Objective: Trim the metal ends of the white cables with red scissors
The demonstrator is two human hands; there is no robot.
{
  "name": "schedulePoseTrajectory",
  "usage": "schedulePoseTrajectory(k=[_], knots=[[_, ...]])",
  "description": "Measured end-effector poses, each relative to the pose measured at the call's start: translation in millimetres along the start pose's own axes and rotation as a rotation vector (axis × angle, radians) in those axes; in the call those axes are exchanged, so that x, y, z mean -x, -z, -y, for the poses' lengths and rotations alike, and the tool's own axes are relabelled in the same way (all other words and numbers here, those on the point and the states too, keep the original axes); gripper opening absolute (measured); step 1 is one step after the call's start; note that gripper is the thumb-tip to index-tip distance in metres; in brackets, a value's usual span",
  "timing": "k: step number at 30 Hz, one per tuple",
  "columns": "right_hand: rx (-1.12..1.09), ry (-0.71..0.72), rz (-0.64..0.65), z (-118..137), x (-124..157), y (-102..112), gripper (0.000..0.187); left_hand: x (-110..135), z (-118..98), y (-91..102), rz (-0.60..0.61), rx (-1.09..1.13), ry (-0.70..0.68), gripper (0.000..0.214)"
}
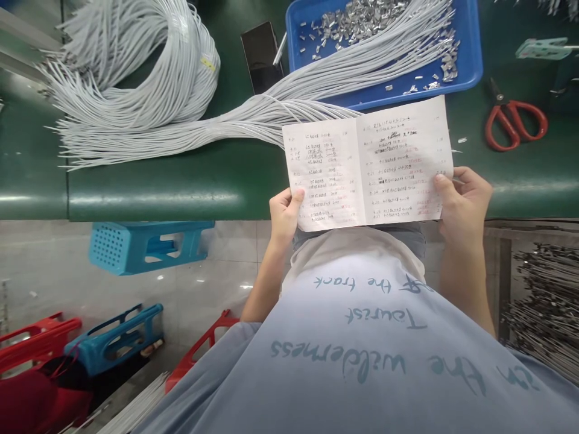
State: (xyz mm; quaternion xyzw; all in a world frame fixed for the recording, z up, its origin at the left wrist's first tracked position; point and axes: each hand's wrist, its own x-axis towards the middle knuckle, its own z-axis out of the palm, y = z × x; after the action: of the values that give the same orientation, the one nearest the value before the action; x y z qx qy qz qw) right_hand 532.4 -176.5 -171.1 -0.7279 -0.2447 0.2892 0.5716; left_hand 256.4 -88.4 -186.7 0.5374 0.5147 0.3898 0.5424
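Observation:
An open notebook (pixel 367 164) with handwritten lines in dark and red ink is held up over the near edge of the green table (pixel 181 181). My left hand (pixel 284 214) grips its lower left corner, thumb on the page. My right hand (pixel 462 199) grips the lower right edge, thumb on the paper and fingers curled behind. Both hands are closed on the notebook, just above my lap.
A large bundle of white cords (pixel 149 90) lies across the table into a blue tray (pixel 465 66) of small metal clips (pixel 362 18). Red scissors (pixel 513 123) lie right; a dark phone (pixel 261 54) sits behind. Blue stool (pixel 145 244) and red stools (pixel 36 343) stand on the floor.

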Motion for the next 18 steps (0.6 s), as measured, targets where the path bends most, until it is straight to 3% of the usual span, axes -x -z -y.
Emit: schedulePoseTrajectory(k=[18], knots=[[-0.012, 0.001, 0.005, -2.1, -0.3, 0.5, 0.019, 1.8, -3.1, -1.1, -0.006, 0.003, -0.02, 0.032]])
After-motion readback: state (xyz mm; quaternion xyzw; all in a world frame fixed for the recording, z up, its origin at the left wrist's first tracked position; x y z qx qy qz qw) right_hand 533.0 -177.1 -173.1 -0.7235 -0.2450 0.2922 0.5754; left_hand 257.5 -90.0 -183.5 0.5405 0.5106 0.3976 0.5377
